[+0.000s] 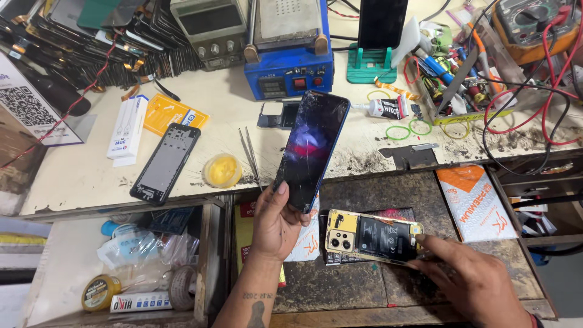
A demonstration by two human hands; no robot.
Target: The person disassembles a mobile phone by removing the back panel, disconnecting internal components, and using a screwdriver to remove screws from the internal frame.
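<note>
The open drawer (364, 285) holds an opened phone (371, 237) with its battery bare, lying on packets. On the table (91, 170) are a phone frame (166, 163), yellow tub (222, 170) and tweezers (250, 155). The left hand (276, 222) grasps a cracked screen (311, 149), raised above the drawer; the right hand (467, 279) pinches the opened phone's end.
</note>
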